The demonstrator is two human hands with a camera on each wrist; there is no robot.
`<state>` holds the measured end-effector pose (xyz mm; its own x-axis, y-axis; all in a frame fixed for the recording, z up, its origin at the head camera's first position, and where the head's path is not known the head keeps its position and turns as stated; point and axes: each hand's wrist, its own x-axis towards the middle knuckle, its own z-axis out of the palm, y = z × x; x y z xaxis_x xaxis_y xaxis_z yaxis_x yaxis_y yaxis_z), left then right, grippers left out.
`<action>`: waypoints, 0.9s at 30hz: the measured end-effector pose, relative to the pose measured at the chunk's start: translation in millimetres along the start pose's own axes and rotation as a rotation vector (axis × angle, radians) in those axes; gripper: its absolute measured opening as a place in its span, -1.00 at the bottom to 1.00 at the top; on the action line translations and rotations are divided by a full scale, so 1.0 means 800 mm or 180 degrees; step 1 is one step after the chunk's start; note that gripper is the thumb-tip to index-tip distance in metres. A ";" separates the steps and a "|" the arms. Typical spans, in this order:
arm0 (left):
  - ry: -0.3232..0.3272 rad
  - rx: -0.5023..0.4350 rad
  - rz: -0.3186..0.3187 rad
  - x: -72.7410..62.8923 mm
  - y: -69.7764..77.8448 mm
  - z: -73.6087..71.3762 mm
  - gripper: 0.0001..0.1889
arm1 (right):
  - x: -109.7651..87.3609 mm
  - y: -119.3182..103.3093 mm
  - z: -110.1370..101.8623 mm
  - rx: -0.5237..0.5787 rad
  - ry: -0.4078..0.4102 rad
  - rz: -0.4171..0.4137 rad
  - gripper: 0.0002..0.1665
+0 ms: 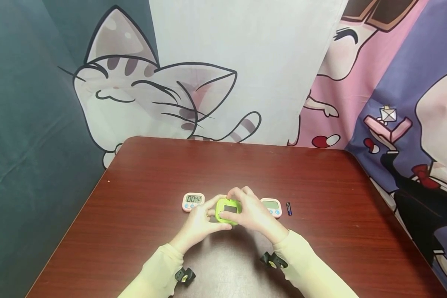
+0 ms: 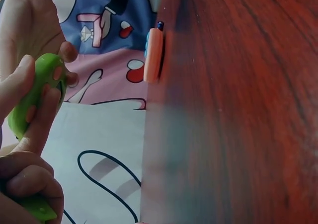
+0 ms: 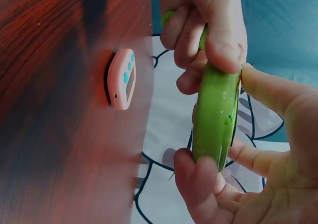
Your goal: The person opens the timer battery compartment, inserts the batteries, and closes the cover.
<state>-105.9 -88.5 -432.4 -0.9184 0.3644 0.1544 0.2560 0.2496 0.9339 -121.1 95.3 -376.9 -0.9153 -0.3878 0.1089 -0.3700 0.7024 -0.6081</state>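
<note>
Both hands hold a bright green digital timer point(image 1: 221, 207) between them, raised above the table. The left hand point(image 1: 199, 223) has its thumb at the near edge and a finger against the peach-buttoned side, seen in the left wrist view. A separate small green piece point(image 2: 40, 210) sits under its curled fingers. The right hand point(image 1: 251, 211) grips the timer from the other side, its thumb across the face with the dark rectangle and its fingers at the far edge. A white-and-pink timer point(image 1: 193, 201) reading 00:42 lies left of the hands; another timer point(image 1: 272, 205), display blank, lies right.
A small dark-blue battery point(image 1: 289, 208) lies beside the right-hand timer. The reddish-brown wooden table point(image 1: 164, 165) reaches back to a cartoon-printed curtain point(image 1: 223, 37). Black wrist cameras point(image 1: 185, 276) are strapped over the pale sleeves.
</note>
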 end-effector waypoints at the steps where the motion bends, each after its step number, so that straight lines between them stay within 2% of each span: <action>1: -0.0001 0.0016 -0.0007 -0.001 0.001 0.000 -0.30 | 0.000 0.000 0.001 0.0008 0.0002 -0.0002 -0.51; 10: 0.0009 0.0000 -0.0068 -0.003 0.002 0.000 -0.32 | -0.001 0.003 0.009 0.0082 0.0082 -0.0023 -0.49; 12: 0.0093 0.0176 -0.0057 -0.003 0.003 -0.001 -0.33 | -0.002 0.004 0.011 0.0107 0.0081 -0.0028 -0.50; 18: 0.0519 0.1078 0.0182 -0.005 0.004 -0.003 -0.30 | -0.001 0.004 0.013 0.0210 0.0107 -0.0046 -0.50; 21: 0.0586 0.1211 0.0288 -0.005 0.003 -0.003 -0.29 | -0.001 0.004 0.012 0.0233 0.0103 -0.0073 -0.50; 27: 0.0556 0.1435 0.0417 -0.006 0.000 -0.003 -0.30 | -0.002 0.003 0.010 0.0192 -0.0013 -0.0108 -0.47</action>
<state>-102.3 -92.4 -432.6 -0.8967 0.2726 0.3487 0.4421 0.5887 0.6767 -119.4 92.5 -384.6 -0.9016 -0.4133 0.1272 -0.3904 0.6515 -0.6505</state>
